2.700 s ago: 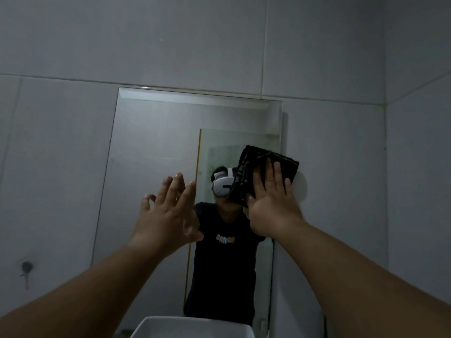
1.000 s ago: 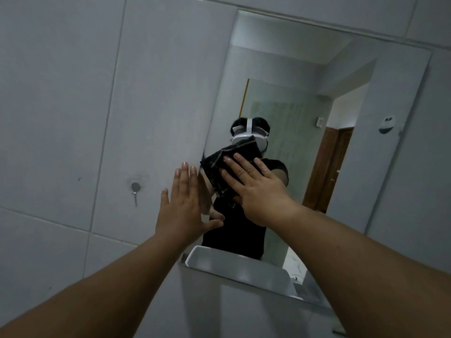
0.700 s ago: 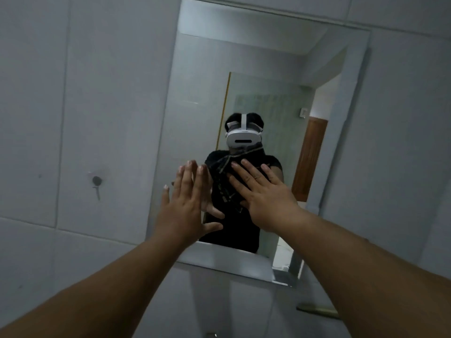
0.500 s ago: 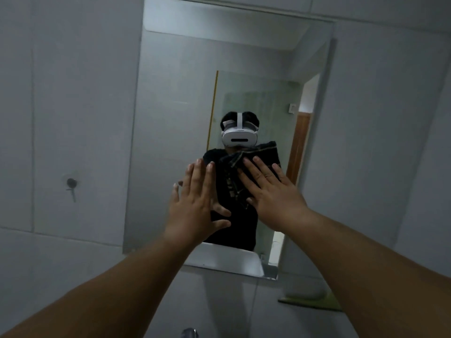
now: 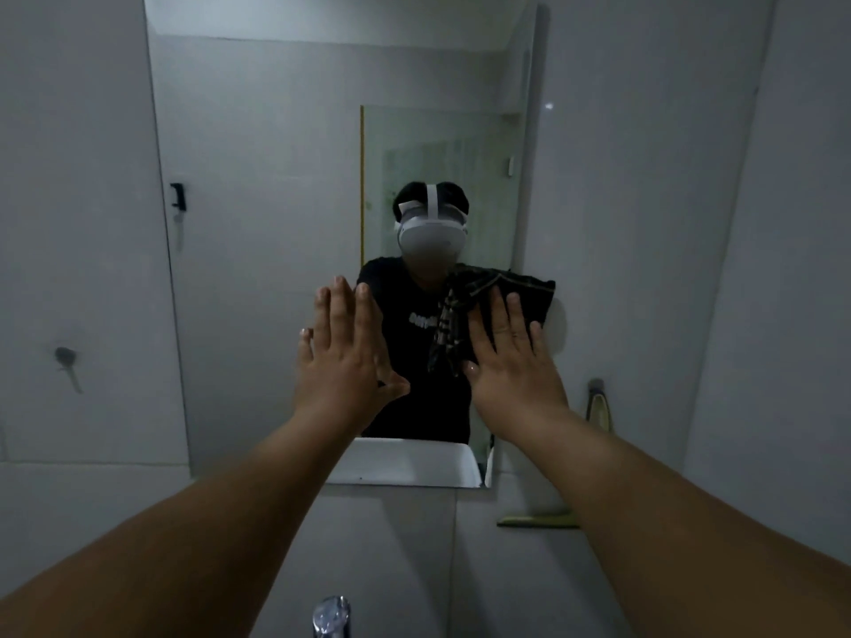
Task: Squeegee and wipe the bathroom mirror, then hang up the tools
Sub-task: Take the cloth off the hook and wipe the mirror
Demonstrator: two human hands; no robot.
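Observation:
The tall mirror (image 5: 258,223) hangs on the grey tiled wall. My right hand (image 5: 511,361) lies flat on a dark checked cloth (image 5: 497,287) and presses it against the glass at the mirror's right edge. My left hand (image 5: 343,352) is held up flat in front of the lower middle of the mirror, fingers together, holding nothing. A yellow-green squeegee (image 5: 598,407) hangs on the wall to the right of the mirror, its blade (image 5: 539,520) at the bottom, partly hidden by my right forearm.
A small black hook (image 5: 177,196) sits at the mirror's left edge, and a dark hole with a peg (image 5: 66,356) marks the left wall. A chrome tap top (image 5: 331,617) shows at the bottom edge. A wall corner runs down the right.
My right hand and the cloth have slid from the mirror's left part to its right edge. The view has shifted down and squared up to the mirror. My left hand stays raised.

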